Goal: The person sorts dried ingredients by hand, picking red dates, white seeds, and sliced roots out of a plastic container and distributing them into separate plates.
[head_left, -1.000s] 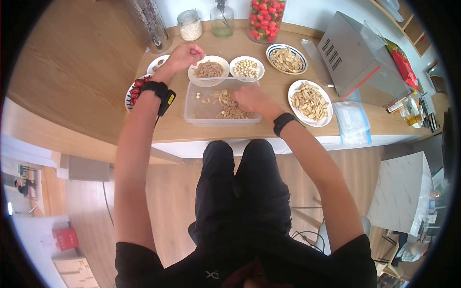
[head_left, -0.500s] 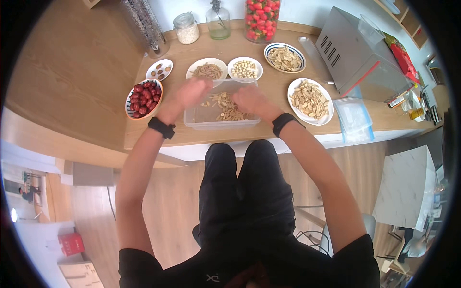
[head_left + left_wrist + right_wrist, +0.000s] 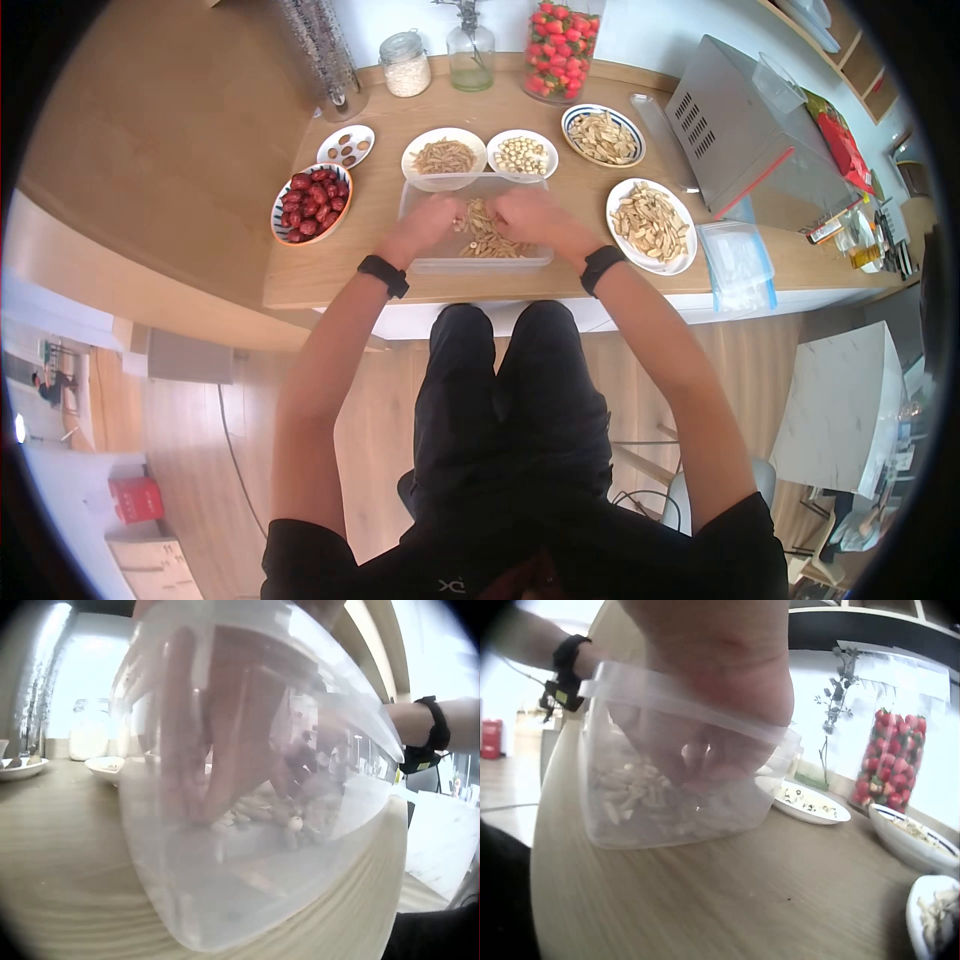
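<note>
A clear plastic bin (image 3: 478, 266) stands near the front edge of the wooden counter, holding a heap of pale dried slices and strips (image 3: 490, 238). Both hands reach down inside it. My left hand (image 3: 432, 222) is at the heap's left side; through the cloudy wall in the left wrist view, its fingers (image 3: 199, 780) point down toward the bottom. On the heap's right side is my right hand (image 3: 528, 215), knuckles up, its fingers bent down by the slices. What lies between the right fingers is hidden; I cannot tell if they pinch a piece.
Behind the bin stand a plate of brown strips (image 3: 445, 157) and a plate of pale round seeds (image 3: 521, 155). Red dates (image 3: 312, 206) fill a bowl at left. Two plates of dried slices (image 3: 650, 222) (image 3: 603, 137) stand right, beside a grey appliance (image 3: 745, 130) and plastic bags (image 3: 737, 265).
My left hand has come from over the plate of brown strips, forward and down into the bin. The right hand has stayed inside the bin at the heap.
</note>
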Demonstrator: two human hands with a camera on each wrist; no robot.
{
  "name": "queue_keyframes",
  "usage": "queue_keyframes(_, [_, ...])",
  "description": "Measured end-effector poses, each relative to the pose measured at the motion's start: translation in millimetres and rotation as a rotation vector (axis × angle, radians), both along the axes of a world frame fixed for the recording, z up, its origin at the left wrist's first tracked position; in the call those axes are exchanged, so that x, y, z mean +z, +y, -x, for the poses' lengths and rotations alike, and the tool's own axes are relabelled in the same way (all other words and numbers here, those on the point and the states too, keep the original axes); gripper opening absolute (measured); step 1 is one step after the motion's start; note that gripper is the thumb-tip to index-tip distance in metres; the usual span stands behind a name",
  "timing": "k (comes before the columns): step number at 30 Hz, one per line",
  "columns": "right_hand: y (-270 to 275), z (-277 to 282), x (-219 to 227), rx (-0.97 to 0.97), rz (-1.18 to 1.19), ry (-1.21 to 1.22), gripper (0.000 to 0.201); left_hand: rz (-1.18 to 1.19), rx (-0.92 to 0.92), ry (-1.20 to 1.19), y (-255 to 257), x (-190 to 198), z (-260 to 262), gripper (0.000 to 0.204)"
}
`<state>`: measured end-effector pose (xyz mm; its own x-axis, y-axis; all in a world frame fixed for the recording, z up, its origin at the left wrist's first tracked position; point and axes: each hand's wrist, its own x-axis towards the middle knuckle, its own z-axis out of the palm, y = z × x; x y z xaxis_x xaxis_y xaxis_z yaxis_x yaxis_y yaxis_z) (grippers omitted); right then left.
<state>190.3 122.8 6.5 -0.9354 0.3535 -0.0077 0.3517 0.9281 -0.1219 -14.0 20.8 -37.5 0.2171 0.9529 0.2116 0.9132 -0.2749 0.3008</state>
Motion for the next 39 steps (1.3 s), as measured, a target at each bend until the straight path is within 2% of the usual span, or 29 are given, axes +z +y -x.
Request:
queue_keyframes(1, [-1.9,-0.5,-1.8,0.011,0.082,0.125,0.012,0.001,0.007,-0.003,0.0,-1.8,-1.6,0.013])
queue_keyframes(2, [-4.1,1.9,-2.7,0.015,0.081,0.122,0.012,-0.001,0.002,-0.034,4.2,-3.4,-2.8,0.012])
queue_keyframes(4, [-7.3,7.1,-3.9,0.196,0.16,0.2,0.008,-0.009,-0.004,-0.07,11.2,-4.6,-2.0,0.011])
queue_keyframes(6, [-22.9,7.5,-6.4,0.246,0.19,0.202,0.007,0.146,-0.003,0.097,12.2,12.9,-7.7,0.011])
queue_keyframes(7, [-27.9,9.3,-5.7,0.303,0.221,0.208,0.007,0.143,-0.004,0.095,12.4,22.8,-8.4,0.011])
queue_keyframes(9, [-29.2,15.8,-11.7,0.254,0.246,0.148,0.008,0.001,0.115,0.469,6.7,39.6,-7.6,0.012])
queue_keyframes(12, [-27.7,21.4,-14.9,0.2,0.28,0.073,0.008,0.005,0.111,0.594,-8.8,58.5,-4.1,0.012])
queue_keyframes(15, [-25.6,21.3,-8.9,0.158,0.263,0.029,0.006,0.04,0.163,0.645,-11.8,44.3,-8.7,0.013])
queue_keyframes(17, [-21.7,16.9,-10.0,0.127,0.237,0.001,0.005,0.064,0.171,0.604,-3.0,27.5,-9.0,0.014])
queue_keyframes(19, [-9.5,12.3,-29.6,0.15,0.164,0.092,0.006,0.085,0.18,0.56,2.1,19.6,-11.1,0.014])
queue_keyframes(21, [-2.1,8.1,-37.4,0.115,0.157,0.061,0.005,0.118,0.256,0.301,-0.5,16.2,-14.9,0.013])
queue_keyframes(22, [1.0,7.4,-38.8,0.076,0.157,0.034,0.005,0.106,0.264,0.3,0.1,15.4,-16.8,0.013])
queue_keyframes(24, [-1.9,7.6,-33.3,0.07,0.125,-0.002,0.006,0.149,0.242,0.157,1.5,8.4,-19.4,0.012])
queue_keyframes(29, [-5.8,2.2,-0.5,0.077,0.169,-0.104,0.009,0.066,0.243,0.045,-0.7,-0.4,-26.5,0.01])
queue_keyframes(31, [-0.8,-1.5,9.8,0.058,0.284,0.194,0.01,0.06,0.254,0.028,-2.7,4.2,-28.8,0.011])
queue_keyframes(32, [7.6,0.5,14.6,0.07,0.277,0.188,0.01,0.08,0.254,0.044,-1.9,4.1,-28.8,0.011])
queue_keyframes(34, [33.8,7.9,27.8,0.012,0.388,0.457,0.011,0.097,0.263,0.058,-0.8,1.7,-29.0,0.011])
queue_keyframes(35, [49.4,9.9,31.6,0.019,0.384,0.454,0.011,0.097,0.279,0.079,1.2,-1.1,-29.5,0.011])
queue_keyframes(37, [81.2,12.1,34.8,-0.191,0.288,0.493,0.017,0.09,0.298,0.101,0.7,2.6,-30.4,0.011])
queue_keyframes(38, [90.3,11.6,37.1,-0.185,0.283,0.493,0.017,0.064,0.27,0.158,-1.8,6.8,-31.1,0.011])
queue_keyframes(39, [98.9,11.4,38.8,-0.274,0.284,0.482,0.02,0.037,0.244,0.216,-4.0,11.0,-31.6,0.011])
